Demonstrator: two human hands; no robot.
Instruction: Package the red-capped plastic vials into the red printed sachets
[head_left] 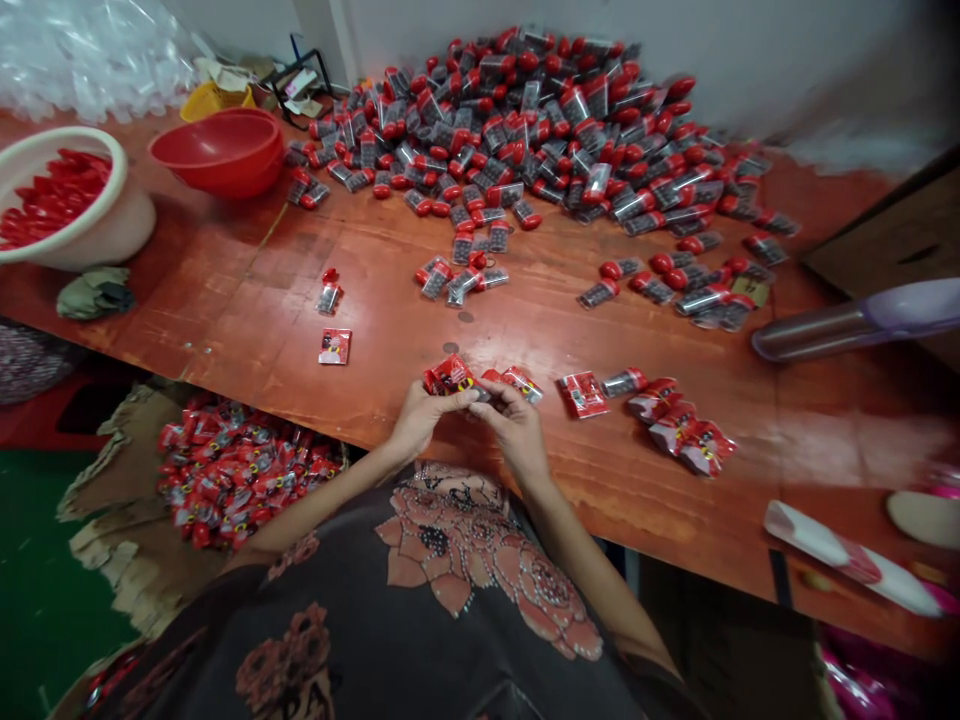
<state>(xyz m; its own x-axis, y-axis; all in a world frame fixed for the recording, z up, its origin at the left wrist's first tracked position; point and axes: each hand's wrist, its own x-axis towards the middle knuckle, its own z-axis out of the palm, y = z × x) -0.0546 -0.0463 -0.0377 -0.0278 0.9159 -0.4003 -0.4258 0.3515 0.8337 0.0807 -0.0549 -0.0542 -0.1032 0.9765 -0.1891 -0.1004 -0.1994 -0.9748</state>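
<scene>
Two hands work on a small red packet at the near edge of a wooden table.

The left hand grips a red packet from the left, and the right hand pinches what seems to be a small capped tube at its mouth; this part is too small to be sure. Both hands stay low and close together over the table, probably to keep the packet steady. More filled packets lie to the right, and a big pile of tubes is far, near the wall. On the far left stand a red bowl and a white basin. A cardboard box of packets sits on the floor at the left.
</scene>
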